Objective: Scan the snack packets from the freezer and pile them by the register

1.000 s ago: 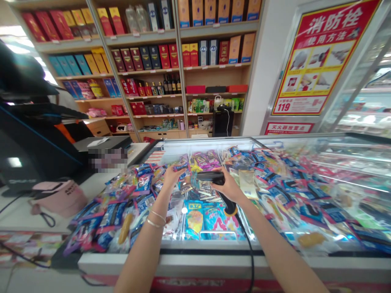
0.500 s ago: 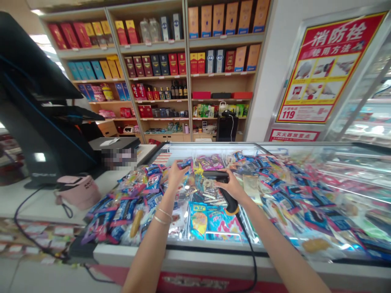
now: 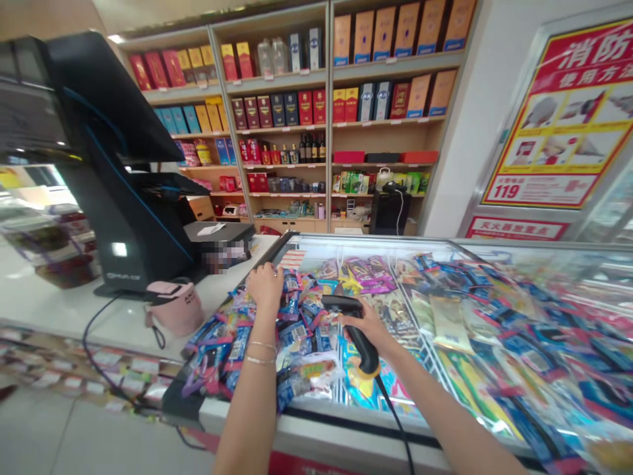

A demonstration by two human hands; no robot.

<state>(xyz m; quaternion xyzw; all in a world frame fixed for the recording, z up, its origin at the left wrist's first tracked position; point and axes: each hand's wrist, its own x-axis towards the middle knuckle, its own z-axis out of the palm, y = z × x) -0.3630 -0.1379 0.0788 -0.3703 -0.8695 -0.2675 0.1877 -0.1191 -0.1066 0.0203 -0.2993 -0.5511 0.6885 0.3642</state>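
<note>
A black handheld barcode scanner (image 3: 362, 348) is gripped in my right hand (image 3: 372, 328), held over the freezer with its head pointing left and its cable trailing down. My left hand (image 3: 266, 285), with two thin bangles at the wrist, is over the far end of the left heap of snack packets (image 3: 297, 330). The back of that hand faces me and its fingertips are hidden, so whether it grasps a packet does not show. Just beyond the scanner lie purple packets (image 3: 373, 276). Blue pouches (image 3: 356, 376) show partly behind the scanner's handle.
The glass-topped chest freezer (image 3: 306, 425) bears another heap of blue packets (image 3: 534, 356) on the right. Left of it, a counter (image 3: 123, 330) holds a pink bag (image 3: 175, 310) and a black point-of-sale terminal (image 3: 138, 224). Shelves with boxed goods (image 3: 279, 109) stand behind.
My left hand has moved left, from the middle of the freezer to the left heap. The scanner in my right hand has shifted slightly left over the packets. The view has turned left.
</note>
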